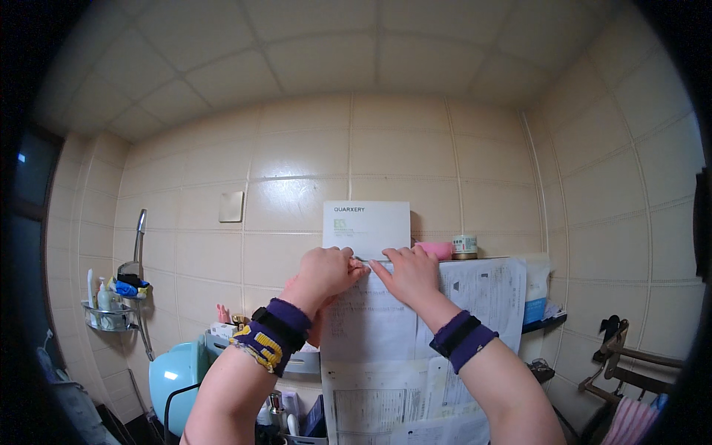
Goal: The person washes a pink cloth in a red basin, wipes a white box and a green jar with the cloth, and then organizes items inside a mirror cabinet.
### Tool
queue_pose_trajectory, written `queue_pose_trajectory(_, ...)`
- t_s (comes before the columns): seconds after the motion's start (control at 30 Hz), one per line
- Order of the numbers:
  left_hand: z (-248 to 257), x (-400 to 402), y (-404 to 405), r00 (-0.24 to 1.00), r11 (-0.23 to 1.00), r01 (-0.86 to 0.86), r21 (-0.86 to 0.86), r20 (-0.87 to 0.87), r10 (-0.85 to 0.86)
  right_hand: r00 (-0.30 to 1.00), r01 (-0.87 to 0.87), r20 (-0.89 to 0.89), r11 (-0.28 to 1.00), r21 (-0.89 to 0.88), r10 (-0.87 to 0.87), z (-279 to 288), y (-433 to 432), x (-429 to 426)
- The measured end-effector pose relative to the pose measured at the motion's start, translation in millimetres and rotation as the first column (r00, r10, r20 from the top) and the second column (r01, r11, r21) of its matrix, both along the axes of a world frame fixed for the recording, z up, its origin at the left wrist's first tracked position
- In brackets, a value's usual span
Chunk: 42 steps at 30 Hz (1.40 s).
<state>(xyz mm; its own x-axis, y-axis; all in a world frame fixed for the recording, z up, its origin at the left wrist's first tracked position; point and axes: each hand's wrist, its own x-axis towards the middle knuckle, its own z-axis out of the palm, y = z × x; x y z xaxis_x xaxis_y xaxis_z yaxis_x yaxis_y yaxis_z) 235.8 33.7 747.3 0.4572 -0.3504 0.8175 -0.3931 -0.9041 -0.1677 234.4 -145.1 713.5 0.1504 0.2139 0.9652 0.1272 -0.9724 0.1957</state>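
My left hand point(325, 273) grips a bunched pinkish-orange cloth point(317, 328) near the top edge of a flat upright panel. Printed paper sheets point(378, 334) cover the panel's front, and the cloth hangs partly hidden behind my left wrist. My right hand point(411, 273) rests at the same top edge, its fingers spread and nothing visible in its grasp. Between and behind the hands stands a white box point(367, 228) with writing on it. A pink object point(436, 250) and a small labelled jar point(465, 247) sit beside my right fingers.
Left of the panel are a turquoise basin point(175, 384) and shelf bins point(303, 362) with bottles. A corner rack point(108, 318) holds toiletries below a hand shower point(139, 239). At right, a dark shelf point(545, 322) carries a tissue pack point(535, 306); a towel rack point(639, 361) is on the wall.
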Motion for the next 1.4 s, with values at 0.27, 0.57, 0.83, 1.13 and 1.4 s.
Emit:
queue_pose_trajectory(0.27, -13.1, 1.0, 15.2, 0.956, 0.961, 0.267, -0.076, 0.143, -0.254, 0.971, -0.238, -0.009, 0.971, -0.010, 0.238, 1.1, -13.7, -13.7)
queue_pose_trajectory(0.57, -56.5, -55.6, 27.9, 0.842, 0.826, 0.502, -0.257, 0.364, -0.399, 0.895, -0.445, 0.009, 0.895, -0.007, 0.445, -73.1, -41.8, -100.8)
queue_pose_trajectory(0.83, -179.3, -129.8, -10.3, 0.643, 0.629, 0.701, -0.337, -0.083, -0.761, 0.918, -0.306, -0.029, 0.755, 0.581, 0.395, -248.5, -126.3, -138.6)
queue_pose_trajectory(1.13, -402.3, -124.4, -94.9, 0.130, 0.448, 0.209, -0.869, -0.429, -0.894, 0.926, 0.059, -0.190, 0.374, 0.926, 0.325, -405.0, -175.5, -131.7)
queue_pose_trajectory(1.4, -470.1, -135.7, -134.5, 0.045, 0.476, 0.084, -0.876, -0.474, -0.880, 0.882, 0.065, -0.195, 0.300, 0.952, 0.429, -436.2, -196.9, -106.5)
